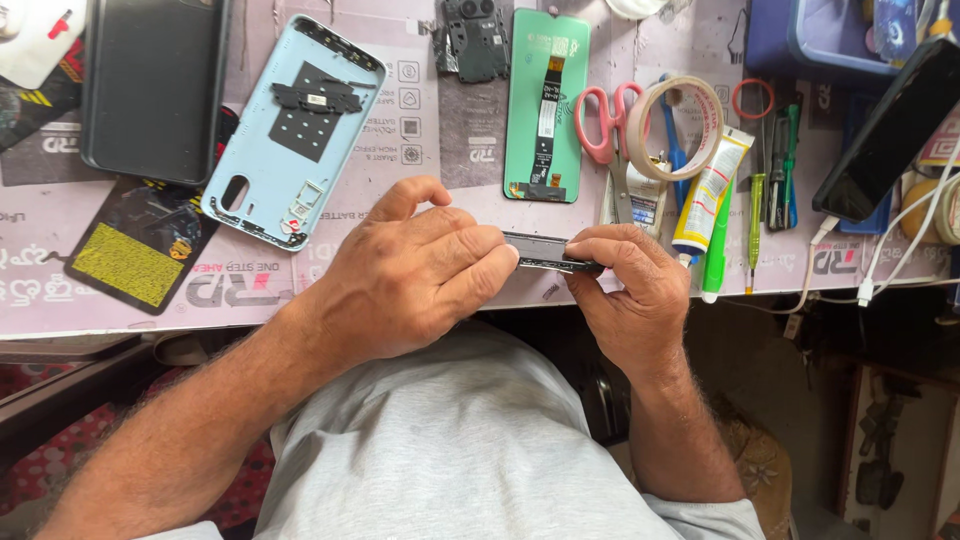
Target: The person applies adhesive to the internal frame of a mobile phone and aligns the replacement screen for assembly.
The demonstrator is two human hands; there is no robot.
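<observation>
Both my hands meet at the near edge of a pink work mat. My left hand and my right hand pinch the two ends of a small flat dark phone part, held edge-on between the fingertips. Most of the part is hidden by my fingers. A light blue phone back cover lies inside-up to the upper left of my left hand. A green phone display panel with a flex cable lies face down just beyond my hands.
A dark phone and a black-and-yellow battery lie at left. A dark inner frame piece is at top. Pink scissors, a tape roll, a glue tube, screwdrivers, another phone and white cables crowd the right.
</observation>
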